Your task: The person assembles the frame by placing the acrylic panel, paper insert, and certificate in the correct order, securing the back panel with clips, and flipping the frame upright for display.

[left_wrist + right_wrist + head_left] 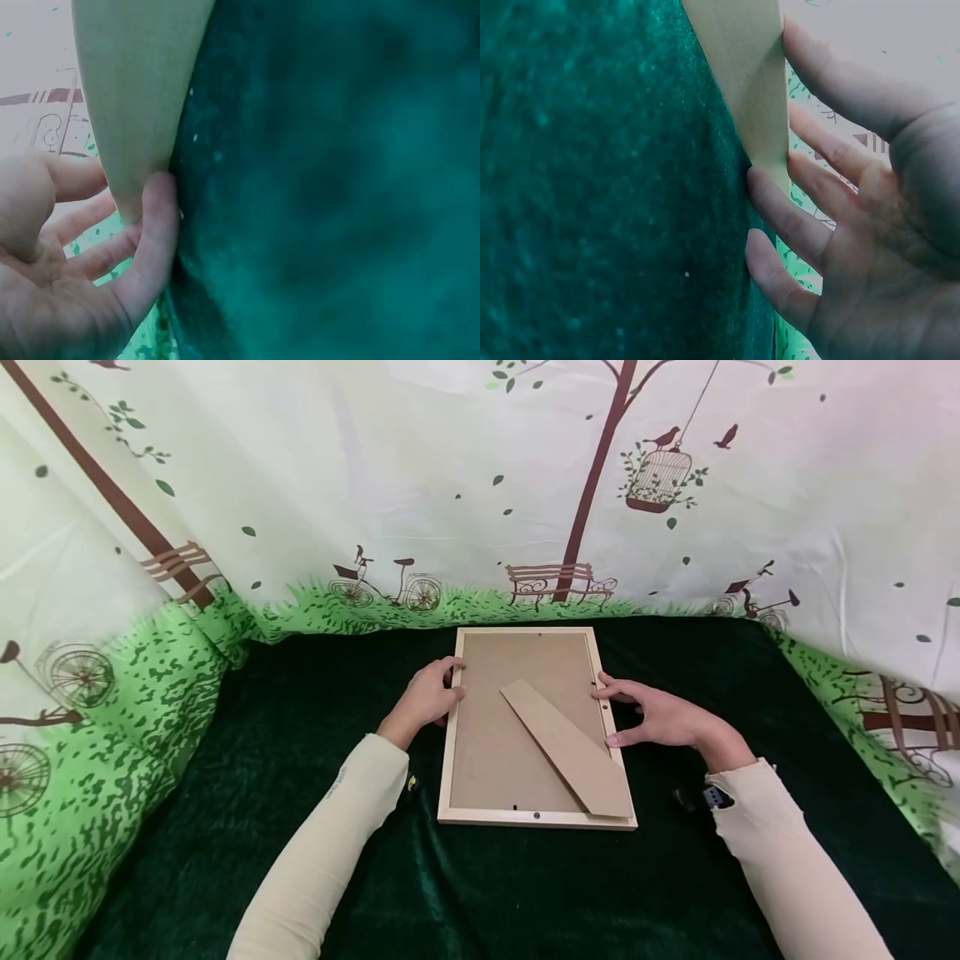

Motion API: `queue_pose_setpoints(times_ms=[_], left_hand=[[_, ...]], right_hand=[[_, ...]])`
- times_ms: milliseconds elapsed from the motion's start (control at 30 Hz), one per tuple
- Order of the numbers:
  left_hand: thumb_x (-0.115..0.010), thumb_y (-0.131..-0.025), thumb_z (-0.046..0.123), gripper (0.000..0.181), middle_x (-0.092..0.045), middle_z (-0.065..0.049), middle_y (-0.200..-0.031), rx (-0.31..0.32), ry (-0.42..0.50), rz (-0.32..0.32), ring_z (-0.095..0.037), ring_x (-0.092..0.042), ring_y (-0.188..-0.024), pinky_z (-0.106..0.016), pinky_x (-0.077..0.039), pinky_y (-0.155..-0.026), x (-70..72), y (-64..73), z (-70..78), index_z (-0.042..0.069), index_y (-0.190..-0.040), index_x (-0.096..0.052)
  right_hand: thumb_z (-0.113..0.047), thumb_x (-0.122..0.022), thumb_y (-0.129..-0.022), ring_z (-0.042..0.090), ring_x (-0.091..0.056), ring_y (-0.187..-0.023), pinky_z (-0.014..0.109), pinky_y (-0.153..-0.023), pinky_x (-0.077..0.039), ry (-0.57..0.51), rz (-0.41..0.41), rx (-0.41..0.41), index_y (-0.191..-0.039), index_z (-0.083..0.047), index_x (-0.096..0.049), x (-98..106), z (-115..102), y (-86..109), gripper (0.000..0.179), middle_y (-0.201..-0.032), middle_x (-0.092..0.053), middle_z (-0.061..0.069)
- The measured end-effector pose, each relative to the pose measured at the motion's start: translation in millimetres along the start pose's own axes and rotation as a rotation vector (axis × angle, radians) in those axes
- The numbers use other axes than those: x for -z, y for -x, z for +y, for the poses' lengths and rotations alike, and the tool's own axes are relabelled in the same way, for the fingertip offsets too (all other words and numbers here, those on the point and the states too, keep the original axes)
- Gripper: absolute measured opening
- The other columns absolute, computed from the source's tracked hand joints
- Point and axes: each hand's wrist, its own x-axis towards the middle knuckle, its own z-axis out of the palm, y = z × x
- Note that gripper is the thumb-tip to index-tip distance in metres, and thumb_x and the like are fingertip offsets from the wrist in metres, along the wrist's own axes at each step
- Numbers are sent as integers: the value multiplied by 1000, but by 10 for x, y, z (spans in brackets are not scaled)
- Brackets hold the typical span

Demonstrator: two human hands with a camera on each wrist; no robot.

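A wooden picture frame [480, 760] lies face down on dark green cloth, its brown backing board upward. A tapered stand leg [573, 756] lies slantwise over the backing, its wide end at the near right corner. My left hand [426, 700] holds the frame's left side, thumb tip at the top edge. On the opposite side, my right hand [663, 717] holds the right edge with thumb and fingers spread along it. Both wrist views show fingertips against the pale wooden side, the left hand [90, 255] and right hand [862, 202] reaching down to the cloth.
Dark green velvety cloth [315, 718] covers the surface, with folds near the front. A printed curtain [420, 485] with trees, benches and bicycles hangs behind and along both sides. A small black device [716, 797] sits at the right cuff.
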Motion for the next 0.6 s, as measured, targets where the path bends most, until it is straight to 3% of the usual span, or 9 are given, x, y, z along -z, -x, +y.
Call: queue_pose_setpoints(times_ms=[333,600], left_hand=[[-62,-99,24,49,-55,-12,-107,-22,-83,-3,-25,-69,-76,-30,-56,-47,-5,46,-11,20,-145,-45],[-65,-97,26,55,-58,-13,-111,-27,-65,-19,-25,-72,-76,-29,-57,-50,57,12,6,19,-148,-45]], right_hand=[[-36,-82,-81,41,-24,-149,68,-114,-24,-10,-6,13,-148,-11,-43,-39,20,10,82,-169,-8,12],[-35,-82,-81,42,-22,-150,68,-114,-23,-1,-3,13,-148,-11,-44,-3,1,-22,80,-169,-8,12]])
